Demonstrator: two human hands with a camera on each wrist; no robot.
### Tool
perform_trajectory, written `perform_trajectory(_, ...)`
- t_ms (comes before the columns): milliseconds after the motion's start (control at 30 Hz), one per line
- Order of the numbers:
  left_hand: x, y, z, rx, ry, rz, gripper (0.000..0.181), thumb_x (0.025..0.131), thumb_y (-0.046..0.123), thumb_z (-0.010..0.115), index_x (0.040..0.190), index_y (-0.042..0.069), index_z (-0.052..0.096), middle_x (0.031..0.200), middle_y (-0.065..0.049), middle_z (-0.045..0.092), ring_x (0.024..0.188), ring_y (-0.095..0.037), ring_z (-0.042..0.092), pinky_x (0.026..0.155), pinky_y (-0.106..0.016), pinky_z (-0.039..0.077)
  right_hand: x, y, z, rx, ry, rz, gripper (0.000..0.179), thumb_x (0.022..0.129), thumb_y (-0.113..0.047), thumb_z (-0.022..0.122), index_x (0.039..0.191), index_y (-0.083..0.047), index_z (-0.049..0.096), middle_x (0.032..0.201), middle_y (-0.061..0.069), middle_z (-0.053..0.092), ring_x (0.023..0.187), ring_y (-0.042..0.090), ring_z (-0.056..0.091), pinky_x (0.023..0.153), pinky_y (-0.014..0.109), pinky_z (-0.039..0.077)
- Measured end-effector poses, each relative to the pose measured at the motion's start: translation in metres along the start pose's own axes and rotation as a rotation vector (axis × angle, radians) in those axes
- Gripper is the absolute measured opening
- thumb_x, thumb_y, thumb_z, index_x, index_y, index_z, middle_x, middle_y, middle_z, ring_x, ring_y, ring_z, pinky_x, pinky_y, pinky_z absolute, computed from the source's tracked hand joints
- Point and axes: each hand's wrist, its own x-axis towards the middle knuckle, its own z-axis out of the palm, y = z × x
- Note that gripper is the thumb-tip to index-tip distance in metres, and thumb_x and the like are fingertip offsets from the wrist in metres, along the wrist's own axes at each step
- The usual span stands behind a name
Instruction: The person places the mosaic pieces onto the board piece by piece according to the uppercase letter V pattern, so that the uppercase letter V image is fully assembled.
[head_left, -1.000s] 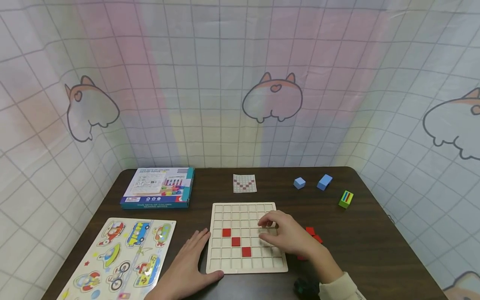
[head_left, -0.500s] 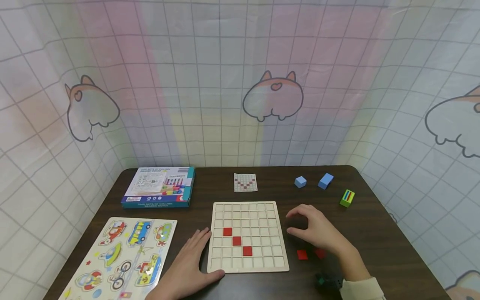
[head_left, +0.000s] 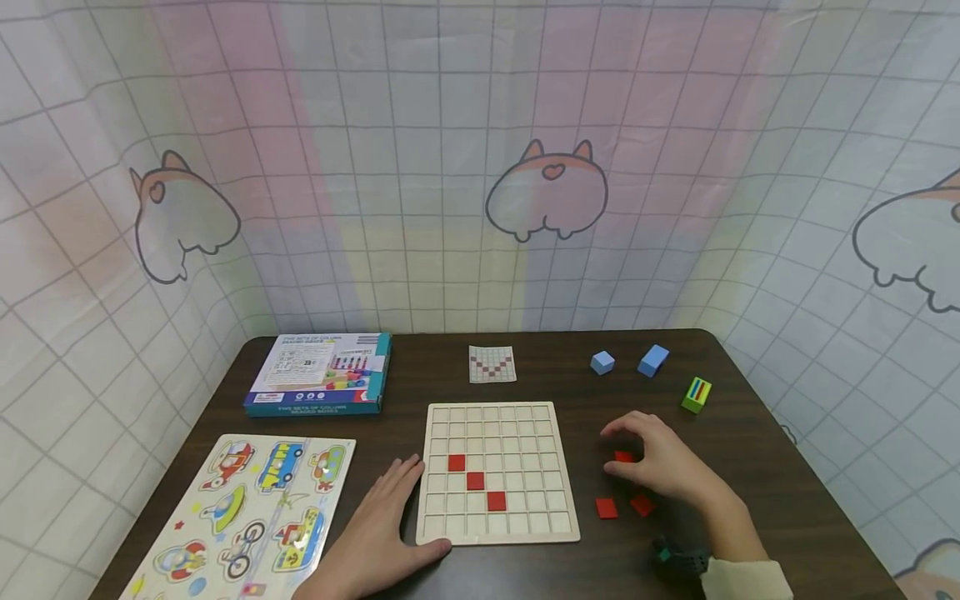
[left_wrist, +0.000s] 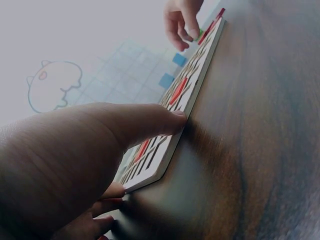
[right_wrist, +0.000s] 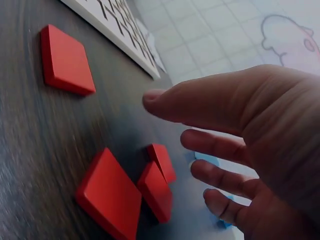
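A pale gridded board lies mid-table, with red square tiles in three of its cells along a diagonal. My left hand rests at its lower left corner. The left thumb touches the front edge, and the other fingers lie along the left side. To the right of the board, my right hand hovers over several loose red tiles. Its thumb and fingers are spread apart, with nothing between them. One loose tile is partly hidden behind this hand in the head view.
Beyond the board lies a small card printed with a V pattern. Blue blocks and a green striped block stand at the back right. On the left are a flat box and a vehicle picture board.
My right hand has moved right, from over the board to the loose tiles, uncovering the board's right side. The left hand stays in place. The three tiles on the board are unchanged.
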Motion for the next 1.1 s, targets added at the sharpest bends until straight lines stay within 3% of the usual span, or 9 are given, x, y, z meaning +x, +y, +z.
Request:
perform_trajectory(233, 0.001, 0.001, 0.001, 0.005, 0.004, 0.002, 0.124, 0.076, 0.078, 0.088, 0.173, 0.017, 0.040, 0.181, -0.006, 0.039, 0.173, -0.036, 0.024, 0.136, -0.070, 0.026, -0.004, 0.010, -0.002, -0.019, -0.038, 0.051, 0.040, 0.090, -0.029, 0.095, 0.123, -0.017, 0.076, 0.125, 0.000, 0.073, 0.119, 0.026, 0.064, 0.105, 0.056, 0.057)
perform_trajectory(1100, 0.000, -0.002, -0.003, -0.004, -0.017, -0.004, 0.124, 0.076, 0.079, 0.087, 0.173, 0.019, 0.040, 0.181, -0.003, 0.037, 0.173, -0.036, 0.024, 0.135, -0.072, 0.029, -0.006, 0.018, 0.000, -0.012, -0.005, 0.048, 0.021, 0.095, -0.030, 0.091, 0.110, -0.022, 0.078, 0.115, -0.004, 0.072, 0.111, 0.020, 0.065, 0.099, 0.051, 0.059)
